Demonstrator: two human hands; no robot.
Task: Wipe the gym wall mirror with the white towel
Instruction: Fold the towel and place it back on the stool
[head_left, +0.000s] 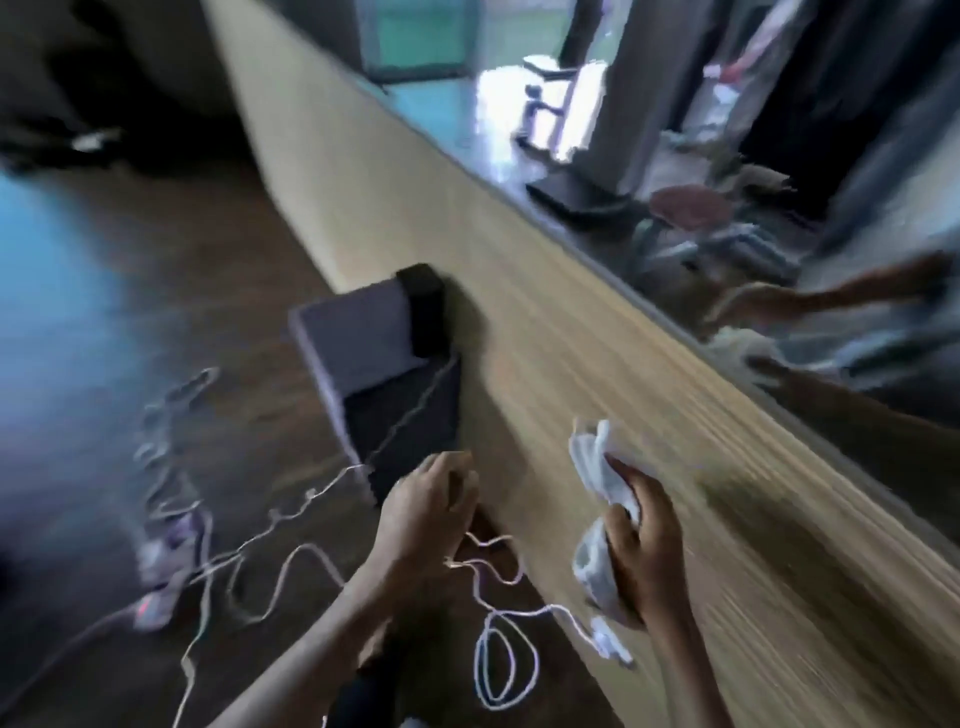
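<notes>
Fingers (623, 519) of the right hand (652, 556) curl round the bunched white towel (592, 465), lower centre-right of the frame; the left hand (423, 512) beside it hangs loosely curled, seemingly empty. The towel is apart from the mirror (675, 156) at upper right, so wiping seems not yet begun, and next it must be lifted onto the glass.

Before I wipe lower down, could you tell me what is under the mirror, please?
A tan wood-look wall panel runs below the mirror. A dark box stands against it on the floor, with white cables beside. The right hand and towel cover part of the panel.
</notes>
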